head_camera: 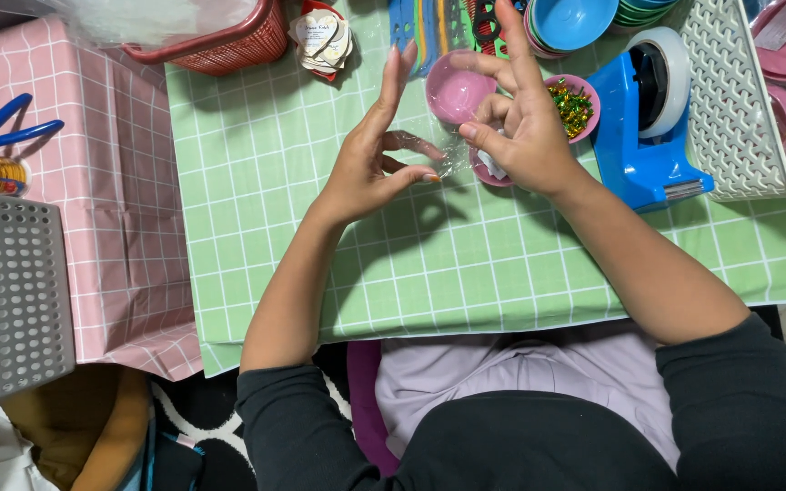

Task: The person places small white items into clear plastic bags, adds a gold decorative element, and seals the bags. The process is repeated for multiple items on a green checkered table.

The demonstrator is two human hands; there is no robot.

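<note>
Table cover: pale green, white grid. Left of it, second cover: pink, white grid. On the green cover, far side: pink bowl; small pink dish of gold and green bits; blue tape dispenser with white roll; white lattice basket; red basket. Left edge: grey perforated bin; blue-handled pliers.

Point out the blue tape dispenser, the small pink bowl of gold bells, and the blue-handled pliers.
Blue plastic tape dispenser [640,145]: head view, on its blue body.
Small pink bowl of gold bells [575,107]: head view, on the bells inside.
Blue-handled pliers [6,129]: head view, on the handles.
</note>
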